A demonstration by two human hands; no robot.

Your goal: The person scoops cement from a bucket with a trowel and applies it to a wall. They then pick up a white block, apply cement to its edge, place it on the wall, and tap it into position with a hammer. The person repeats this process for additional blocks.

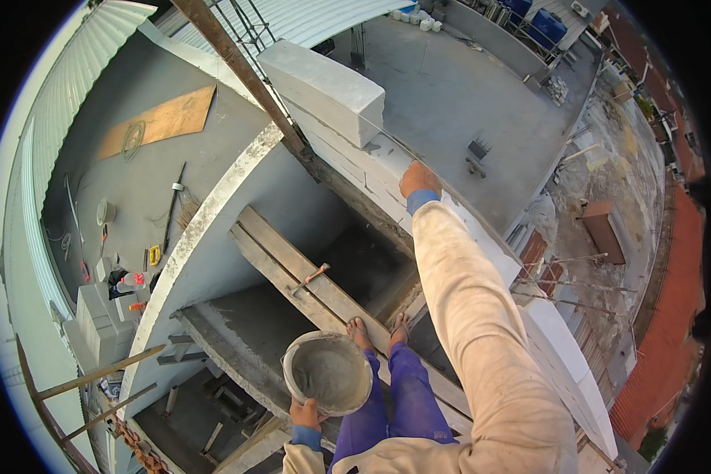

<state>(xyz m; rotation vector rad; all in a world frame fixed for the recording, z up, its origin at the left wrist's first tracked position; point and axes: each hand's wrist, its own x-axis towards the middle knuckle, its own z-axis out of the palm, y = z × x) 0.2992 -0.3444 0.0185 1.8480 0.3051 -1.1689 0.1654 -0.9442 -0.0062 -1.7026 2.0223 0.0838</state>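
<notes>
My left hand [306, 413] grips the near edge of a round bucket [363, 400], held in front of my legs. Grey mortar [328, 378] lies inside it. Stretched far forward, my right hand [419, 180] is closed above the top of a white block wall [389, 163]; its fingertips are hidden, so I cannot see what is in them. A thin taut string [466, 207] runs along the wall past this hand. Farther along the wall sits a large white block [324, 88].
My bare feet [399, 330] stand on wooden planks [280, 265] over a deep opening [363, 257]. A hammer [311, 279] lies across the planks. A rusty metal post [237, 59] rises beside the wall. Left are a plywood sheet [162, 122], a yellow-handled saw [155, 254] and stacked blocks [96, 320].
</notes>
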